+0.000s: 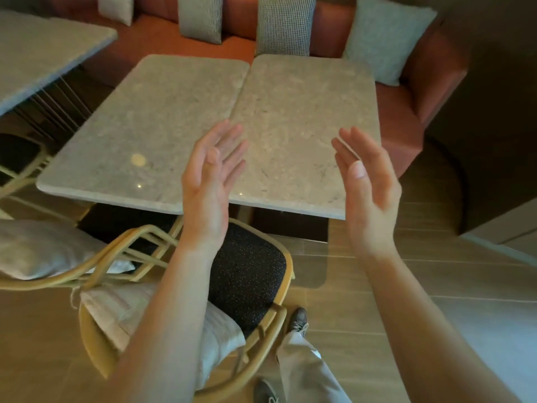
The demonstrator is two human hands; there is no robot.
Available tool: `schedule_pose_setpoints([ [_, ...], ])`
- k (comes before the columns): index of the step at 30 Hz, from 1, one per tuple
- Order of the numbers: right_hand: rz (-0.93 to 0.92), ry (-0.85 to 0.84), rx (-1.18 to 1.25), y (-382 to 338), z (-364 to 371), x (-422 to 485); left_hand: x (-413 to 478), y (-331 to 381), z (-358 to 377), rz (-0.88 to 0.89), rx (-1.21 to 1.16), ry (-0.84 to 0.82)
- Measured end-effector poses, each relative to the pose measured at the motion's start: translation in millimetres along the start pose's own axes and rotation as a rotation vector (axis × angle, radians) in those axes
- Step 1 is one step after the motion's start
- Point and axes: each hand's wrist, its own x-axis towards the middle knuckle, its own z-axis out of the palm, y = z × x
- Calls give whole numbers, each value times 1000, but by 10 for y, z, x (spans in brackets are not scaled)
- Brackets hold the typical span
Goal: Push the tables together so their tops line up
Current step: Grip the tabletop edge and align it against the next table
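Note:
Two grey stone-topped tables stand side by side in front of me. The left table [145, 126] and the right table [305, 112] meet along a thin seam running from the far edge toward me. Their far corners sit close together, and the near edges look slightly stepped. My left hand [210, 175] is raised above the near end of the seam, palm turned inward, fingers straight. My right hand [367, 184] hovers over the right table's near right corner, palm facing left, fingers straight. Neither hand holds anything, and I cannot tell whether either touches the tops.
A wooden chair [247, 269] with a dark seat and a pale cushion [130, 312] stands between me and the tables. A rust-coloured bench [406, 117] with several cushions runs behind and to the right. A third table [37, 53] sits at far left, with another chair below it.

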Motion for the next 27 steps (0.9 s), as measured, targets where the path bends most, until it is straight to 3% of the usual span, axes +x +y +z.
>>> schedule_pose_setpoints([
  [3, 446, 231, 298, 521, 83, -70, 172, -667, -130, -401, -358, 295],
  [5, 678, 326, 424, 980, 31, -76, 212, -1144, -296, -574, -533, 484],
  [10, 939, 502, 588, 1880, -15, -11, 326, -2007, -662, -760, -620, 688],
  [17, 1118, 537, 562, 2623, -104, 256, 824, -2694, -760, -840, -509, 728],
  [21, 1219, 667, 421, 2879, -97, 258, 981, -2894, -786, -839, -419, 748],
  [27, 995, 795, 771, 3144, -303, 503, 1287, -3096, -916, -726, -521, 668],
])
